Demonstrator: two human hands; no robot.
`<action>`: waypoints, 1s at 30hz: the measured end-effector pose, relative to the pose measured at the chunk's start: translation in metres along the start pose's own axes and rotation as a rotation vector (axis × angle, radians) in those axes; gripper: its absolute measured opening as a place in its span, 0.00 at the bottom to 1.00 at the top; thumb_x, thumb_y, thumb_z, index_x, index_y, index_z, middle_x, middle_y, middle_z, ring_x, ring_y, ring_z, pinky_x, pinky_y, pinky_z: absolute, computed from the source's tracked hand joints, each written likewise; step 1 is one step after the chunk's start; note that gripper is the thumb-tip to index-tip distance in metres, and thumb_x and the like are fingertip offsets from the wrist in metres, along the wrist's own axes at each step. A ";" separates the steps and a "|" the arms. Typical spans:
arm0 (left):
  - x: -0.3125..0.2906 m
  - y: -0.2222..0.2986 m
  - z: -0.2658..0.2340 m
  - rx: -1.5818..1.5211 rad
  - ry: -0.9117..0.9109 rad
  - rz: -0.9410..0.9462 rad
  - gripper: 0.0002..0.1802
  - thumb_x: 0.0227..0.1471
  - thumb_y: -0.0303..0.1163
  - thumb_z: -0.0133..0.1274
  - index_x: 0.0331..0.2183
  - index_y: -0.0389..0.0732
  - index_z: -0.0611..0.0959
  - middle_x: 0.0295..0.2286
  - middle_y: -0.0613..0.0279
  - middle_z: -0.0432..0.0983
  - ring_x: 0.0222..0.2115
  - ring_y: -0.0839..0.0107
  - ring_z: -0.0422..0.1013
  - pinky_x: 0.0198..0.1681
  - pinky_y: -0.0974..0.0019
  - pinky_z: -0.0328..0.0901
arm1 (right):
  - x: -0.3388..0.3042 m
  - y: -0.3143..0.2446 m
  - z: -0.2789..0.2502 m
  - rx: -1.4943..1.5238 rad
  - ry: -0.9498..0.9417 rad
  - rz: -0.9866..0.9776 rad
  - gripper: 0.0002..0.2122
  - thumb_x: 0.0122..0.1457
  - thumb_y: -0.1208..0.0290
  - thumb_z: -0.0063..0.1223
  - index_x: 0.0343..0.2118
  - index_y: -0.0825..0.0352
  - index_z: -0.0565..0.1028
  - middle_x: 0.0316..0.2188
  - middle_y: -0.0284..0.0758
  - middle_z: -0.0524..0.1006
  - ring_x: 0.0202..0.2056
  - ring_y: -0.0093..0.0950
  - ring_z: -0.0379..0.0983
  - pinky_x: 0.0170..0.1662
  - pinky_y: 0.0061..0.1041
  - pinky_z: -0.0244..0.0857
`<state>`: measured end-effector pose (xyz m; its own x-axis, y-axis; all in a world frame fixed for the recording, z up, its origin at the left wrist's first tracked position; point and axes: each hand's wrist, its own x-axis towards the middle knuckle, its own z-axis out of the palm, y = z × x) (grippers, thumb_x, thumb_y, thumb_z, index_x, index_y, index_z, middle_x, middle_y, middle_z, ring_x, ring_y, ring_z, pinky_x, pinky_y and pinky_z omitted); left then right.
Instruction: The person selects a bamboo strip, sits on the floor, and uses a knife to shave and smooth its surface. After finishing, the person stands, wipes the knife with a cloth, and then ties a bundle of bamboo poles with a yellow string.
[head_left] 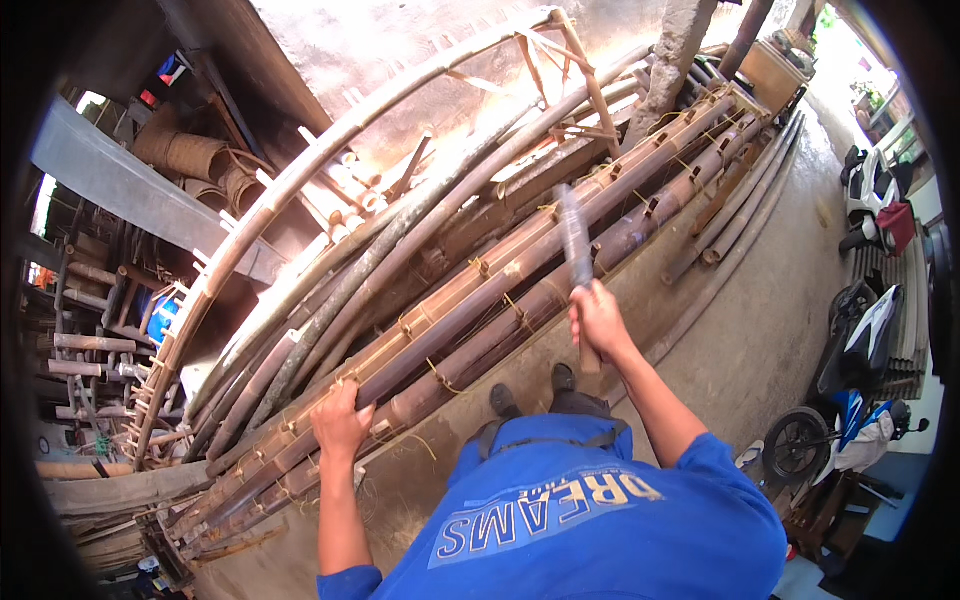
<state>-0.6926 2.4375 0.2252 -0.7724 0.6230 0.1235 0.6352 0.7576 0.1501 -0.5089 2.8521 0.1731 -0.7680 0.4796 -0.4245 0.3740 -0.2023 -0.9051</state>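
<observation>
My right hand (598, 318) grips a machete (574, 232) by its wooden handle, the blade pointing up and away from me and somewhat smeared by motion. Its tip is over a long frame of bamboo poles (428, 355), which slants from lower left to upper right in front of me. Thin yellowish ties and short pegs run along these poles. Toward the frame's near-left end, my left hand (342, 420) is closed over the light split bamboo pole (415, 318); the fingertips are partly hidden.
Behind the frame lie loose poles (360, 285) and a tall curved bamboo ladder (262, 215). More poles (745, 205) lie on the concrete floor (745, 300) to the right. Motorbikes (845, 425) stand at the far right. Stacked bamboo (95, 345) fills the left side.
</observation>
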 end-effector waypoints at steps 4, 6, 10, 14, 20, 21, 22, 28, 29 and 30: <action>0.013 0.001 0.010 0.024 0.016 -0.005 0.21 0.38 0.37 0.71 0.33 0.42 0.78 0.28 0.54 0.80 0.31 0.48 0.78 0.32 0.49 0.71 | -0.034 -0.012 0.035 -0.418 -0.419 -0.210 0.15 0.70 0.58 0.50 0.38 0.69 0.71 0.25 0.34 0.75 0.22 0.25 0.73 0.28 0.34 0.71; 0.007 0.000 0.006 0.013 0.029 0.012 0.21 0.38 0.37 0.71 0.33 0.42 0.77 0.28 0.54 0.79 0.31 0.49 0.77 0.32 0.49 0.70 | -0.027 -0.014 0.033 -0.347 -0.375 -0.175 0.17 0.70 0.57 0.50 0.47 0.68 0.72 0.24 0.36 0.74 0.23 0.25 0.74 0.29 0.34 0.71; 0.003 0.000 0.010 0.008 0.039 0.013 0.21 0.37 0.36 0.71 0.31 0.42 0.76 0.27 0.54 0.79 0.30 0.49 0.77 0.32 0.48 0.70 | -0.038 -0.041 0.022 -0.706 0.028 -0.453 0.26 0.67 0.65 0.51 0.65 0.64 0.60 0.31 0.48 0.75 0.33 0.50 0.77 0.39 0.44 0.72; 0.006 0.001 0.009 -0.013 0.053 -0.003 0.21 0.37 0.35 0.71 0.31 0.42 0.76 0.27 0.54 0.79 0.30 0.48 0.77 0.32 0.49 0.70 | -0.043 -0.023 0.008 -0.918 0.143 -0.681 0.30 0.66 0.63 0.53 0.67 0.68 0.57 0.38 0.53 0.74 0.35 0.55 0.77 0.41 0.49 0.72; 0.010 -0.002 0.015 -0.005 0.037 0.004 0.20 0.39 0.36 0.70 0.32 0.42 0.76 0.28 0.55 0.79 0.31 0.48 0.77 0.33 0.49 0.70 | -0.073 -0.005 0.042 -1.147 -0.150 -0.694 0.24 0.67 0.50 0.52 0.59 0.60 0.69 0.31 0.48 0.76 0.27 0.51 0.79 0.29 0.47 0.76; 0.008 -0.001 0.015 0.002 0.041 0.003 0.20 0.39 0.36 0.70 0.32 0.42 0.76 0.29 0.55 0.79 0.31 0.48 0.77 0.33 0.49 0.70 | -0.079 -0.009 0.045 -1.187 -0.196 -0.745 0.22 0.67 0.50 0.52 0.57 0.58 0.71 0.30 0.46 0.76 0.25 0.48 0.79 0.27 0.46 0.75; 0.007 -0.004 0.012 0.011 0.044 0.005 0.20 0.39 0.36 0.70 0.32 0.42 0.76 0.29 0.55 0.79 0.31 0.48 0.77 0.33 0.49 0.70 | -0.058 -0.009 0.032 -1.215 0.011 -0.691 0.22 0.67 0.50 0.53 0.57 0.58 0.72 0.30 0.45 0.76 0.25 0.46 0.79 0.26 0.45 0.75; 0.014 -0.006 0.017 -0.013 0.032 0.005 0.21 0.40 0.37 0.71 0.32 0.43 0.76 0.28 0.55 0.79 0.31 0.49 0.77 0.32 0.48 0.70 | -0.065 0.004 0.055 -1.221 -0.096 -0.846 0.22 0.66 0.51 0.54 0.59 0.55 0.72 0.29 0.40 0.75 0.24 0.41 0.79 0.24 0.42 0.74; 0.011 -0.009 0.015 -0.012 0.044 0.018 0.21 0.39 0.37 0.71 0.31 0.43 0.76 0.28 0.55 0.79 0.31 0.49 0.77 0.32 0.48 0.70 | -0.054 0.002 0.049 -1.239 0.038 -0.801 0.23 0.66 0.51 0.54 0.59 0.56 0.72 0.29 0.40 0.75 0.24 0.41 0.79 0.24 0.42 0.74; 0.009 -0.011 0.015 -0.010 0.056 0.031 0.21 0.39 0.37 0.71 0.31 0.43 0.76 0.28 0.55 0.79 0.30 0.49 0.77 0.32 0.48 0.70 | -0.033 0.000 0.033 -1.254 0.171 -0.752 0.23 0.66 0.51 0.55 0.59 0.56 0.72 0.29 0.40 0.75 0.25 0.41 0.79 0.24 0.42 0.74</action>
<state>-0.7063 2.4378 0.2104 -0.7513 0.6340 0.1832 0.6589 0.7360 0.1551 -0.5008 2.8078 0.1864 -0.9453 0.2455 0.2147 0.1880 0.9482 -0.2562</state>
